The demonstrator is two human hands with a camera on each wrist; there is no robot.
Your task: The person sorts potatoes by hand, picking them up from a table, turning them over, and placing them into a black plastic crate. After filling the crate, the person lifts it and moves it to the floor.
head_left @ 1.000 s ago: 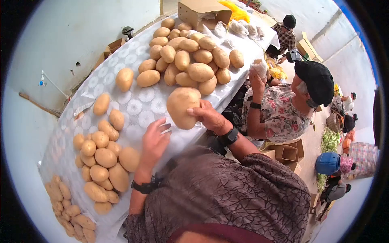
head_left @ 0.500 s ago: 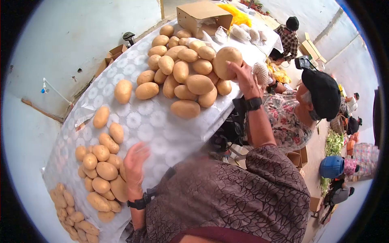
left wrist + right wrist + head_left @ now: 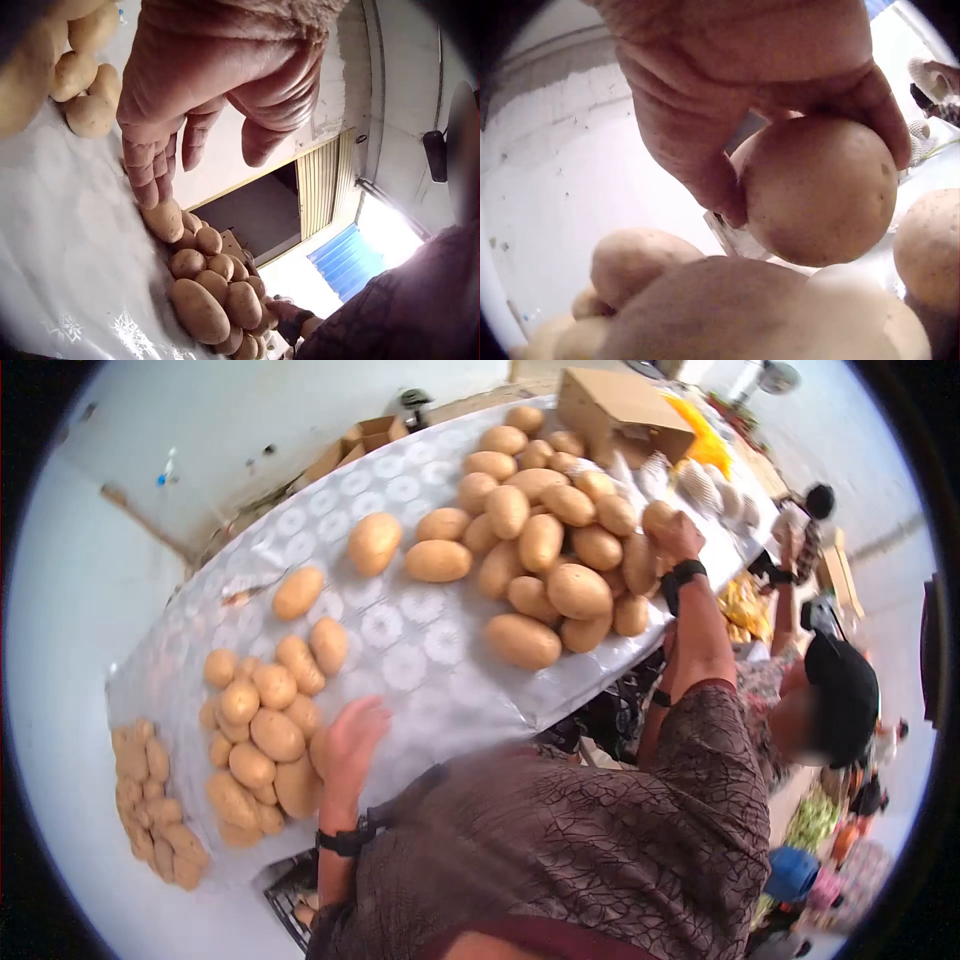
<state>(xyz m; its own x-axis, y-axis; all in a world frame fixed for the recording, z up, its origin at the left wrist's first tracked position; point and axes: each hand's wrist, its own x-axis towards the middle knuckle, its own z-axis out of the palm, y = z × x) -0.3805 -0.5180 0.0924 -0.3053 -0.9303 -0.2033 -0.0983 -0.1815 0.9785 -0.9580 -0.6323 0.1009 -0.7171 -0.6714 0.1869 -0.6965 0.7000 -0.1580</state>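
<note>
My right hand (image 3: 676, 540) is at the right side of a large potato pile (image 3: 540, 540). In the right wrist view its thumb and fingers grip a round, smooth potato (image 3: 821, 191) from above, close over other potatoes. My left hand (image 3: 352, 745) is held over the table's near side, fingers loosely extended, with nothing in it. Just left of it is a smaller potato pile (image 3: 275, 735). The left wrist view shows its palm and straight fingers (image 3: 150, 172), whose tips overlap a far potato (image 3: 163, 220).
A patterned plastic sheet (image 3: 400, 660) covers the table. Single potatoes lie between the piles, and a third heap (image 3: 155, 805) is at the far left. A cardboard box (image 3: 625, 422) and net-sleeved items (image 3: 700, 490) stand at the back. Another person (image 3: 810, 700) sits close on the right.
My right hand has gone from in front of my chest to the large pile's right side, lowering a raised potato. A potato now lies at that pile's near edge. My left hand shifted slightly left.
</note>
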